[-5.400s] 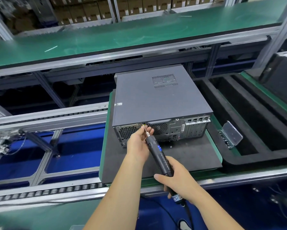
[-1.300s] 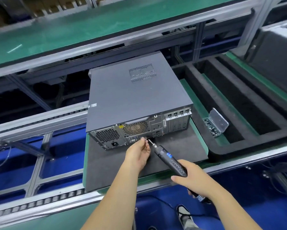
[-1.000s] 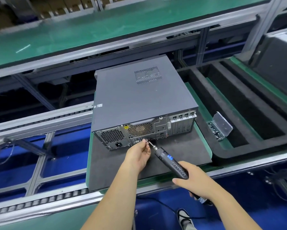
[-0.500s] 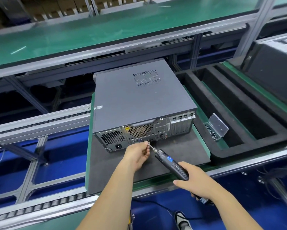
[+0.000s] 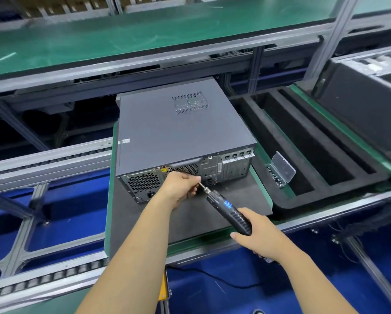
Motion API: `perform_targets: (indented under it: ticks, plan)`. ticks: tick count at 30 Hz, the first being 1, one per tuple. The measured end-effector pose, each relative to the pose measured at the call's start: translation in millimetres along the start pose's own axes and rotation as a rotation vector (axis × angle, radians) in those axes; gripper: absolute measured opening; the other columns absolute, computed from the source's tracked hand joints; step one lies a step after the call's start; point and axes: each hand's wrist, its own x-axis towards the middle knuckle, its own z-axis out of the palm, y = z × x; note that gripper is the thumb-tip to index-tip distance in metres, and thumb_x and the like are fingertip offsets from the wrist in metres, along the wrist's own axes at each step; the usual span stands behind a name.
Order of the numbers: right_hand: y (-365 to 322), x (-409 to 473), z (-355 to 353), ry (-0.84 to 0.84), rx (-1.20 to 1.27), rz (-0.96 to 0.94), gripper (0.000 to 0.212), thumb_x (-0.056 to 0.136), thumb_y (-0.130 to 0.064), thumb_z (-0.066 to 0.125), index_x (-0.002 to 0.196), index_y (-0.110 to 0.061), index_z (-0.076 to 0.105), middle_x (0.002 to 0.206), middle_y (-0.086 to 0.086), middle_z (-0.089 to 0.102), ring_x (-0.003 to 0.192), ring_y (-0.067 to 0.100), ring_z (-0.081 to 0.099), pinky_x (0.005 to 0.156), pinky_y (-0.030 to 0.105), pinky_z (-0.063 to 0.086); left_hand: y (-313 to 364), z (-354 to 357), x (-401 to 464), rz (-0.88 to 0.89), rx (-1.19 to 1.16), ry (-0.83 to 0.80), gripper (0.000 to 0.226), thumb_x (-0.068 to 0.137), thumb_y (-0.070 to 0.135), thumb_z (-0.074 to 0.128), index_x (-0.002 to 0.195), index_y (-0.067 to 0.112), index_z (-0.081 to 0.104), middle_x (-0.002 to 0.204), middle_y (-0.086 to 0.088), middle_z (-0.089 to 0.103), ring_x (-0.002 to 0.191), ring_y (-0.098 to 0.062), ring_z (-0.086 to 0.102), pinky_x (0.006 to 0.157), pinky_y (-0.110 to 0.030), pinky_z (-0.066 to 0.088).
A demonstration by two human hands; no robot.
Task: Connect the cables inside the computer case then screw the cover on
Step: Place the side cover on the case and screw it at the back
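A grey computer case (image 5: 178, 132) lies on its side on a black foam pad (image 5: 230, 200), cover on, rear panel facing me. My right hand (image 5: 257, 239) grips a black electric screwdriver (image 5: 228, 209) with a lit blue display, angled up and left toward the rear panel. My left hand (image 5: 179, 186) pinches the metal bit at the tool's tip, just in front of the panel's lower middle. Whether a screw sits on the bit is hidden by my fingers.
A small clear plastic box of screws (image 5: 280, 173) stands open on the green edge right of the case. Black foam trays (image 5: 314, 143) lie further right. A green conveyor belt (image 5: 144, 30) runs behind, and roller rails (image 5: 42, 159) run to the left.
Over five seconds the screwdriver tip and my left hand dropped from the upper rear edge to the lower middle of the panel. In the last second both hands stay nearly still.
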Motion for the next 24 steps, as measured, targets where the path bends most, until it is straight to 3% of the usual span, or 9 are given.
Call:
perform_targets:
  ticks: [4, 7, 11, 15, 20, 24]
  plan:
    - [0.1, 6.0, -16.0, -0.013, 0.059, -0.069, 0.039, 0.073, -0.054, 0.068, 0.106, -0.059, 0.048, 0.082, 0.001, 0.063, 0.047, 0.014, 0.051, 0.042, 0.038, 0.054, 16.7, 24.0, -6.4, -0.052, -0.21, 0.096, 0.013, 0.093, 0.01, 0.068, 0.082, 0.006, 0.063, 0.069, -0.006, 0.06, 0.055, -0.01, 0.056, 0.048, -0.018, 0.048]
    - [0.3, 2.4, -28.5, -0.023, 0.182, -0.109, 0.035, 0.075, -0.052, 0.071, 0.105, -0.052, 0.053, 0.073, -0.004, 0.06, 0.045, 0.015, 0.055, 0.044, 0.031, 0.052, 24.9, 60.2, -17.0, -0.093, -0.496, 0.133, 0.01, 0.096, 0.019, 0.064, 0.09, 0.012, 0.063, 0.078, -0.002, 0.065, 0.069, -0.014, 0.06, 0.063, -0.026, 0.05]
    - [7.1, -2.8, -40.0, -0.051, 0.293, -0.108, 0.028, 0.083, -0.042, 0.075, 0.104, -0.042, 0.056, 0.068, -0.005, 0.059, 0.049, 0.018, 0.058, 0.046, 0.035, 0.055, 26.2, 111.8, -28.6, -0.101, -0.824, 0.131, 0.022, 0.101, 0.031, 0.055, 0.09, 0.013, 0.062, 0.083, 0.0, 0.068, 0.078, -0.015, 0.064, 0.072, -0.031, 0.049]
    - [19.5, -10.8, -55.8, -0.05, 0.368, -0.083, 0.029, 0.082, -0.041, 0.076, 0.104, -0.042, 0.057, 0.076, 0.001, 0.06, 0.051, 0.019, 0.058, 0.047, 0.036, 0.056, 27.1, 143.2, -31.6, -0.092, -0.859, 0.139, 0.026, 0.102, 0.03, 0.053, 0.107, 0.007, 0.064, 0.096, -0.002, 0.069, 0.083, -0.014, 0.065, 0.076, -0.028, 0.05]
    - [22.0, -11.5, -69.8, -0.018, 0.419, -0.085, 0.035, 0.076, -0.046, 0.079, 0.102, -0.046, 0.056, 0.09, 0.005, 0.065, 0.059, 0.015, 0.061, 0.054, 0.031, 0.056, 42.4, 167.8, -27.9, -0.104, -0.805, 0.134, 0.022, 0.102, 0.024, 0.054, 0.111, 0.007, 0.065, 0.09, 0.003, 0.074, 0.082, -0.014, 0.065, 0.066, -0.029, 0.048]
    - [16.8, -9.1, -75.6, -0.023, 0.506, -0.067, 0.038, 0.077, -0.041, 0.081, 0.105, -0.043, 0.055, 0.099, 0.012, 0.065, 0.053, 0.018, 0.062, 0.05, 0.032, 0.055, 53.1, 176.8, -21.9, -0.118, -0.834, 0.089, 0.031, 0.103, 0.022, 0.052, 0.126, 0.004, 0.061, 0.099, -0.001, 0.066, 0.078, -0.015, 0.061, 0.08, -0.027, 0.046]
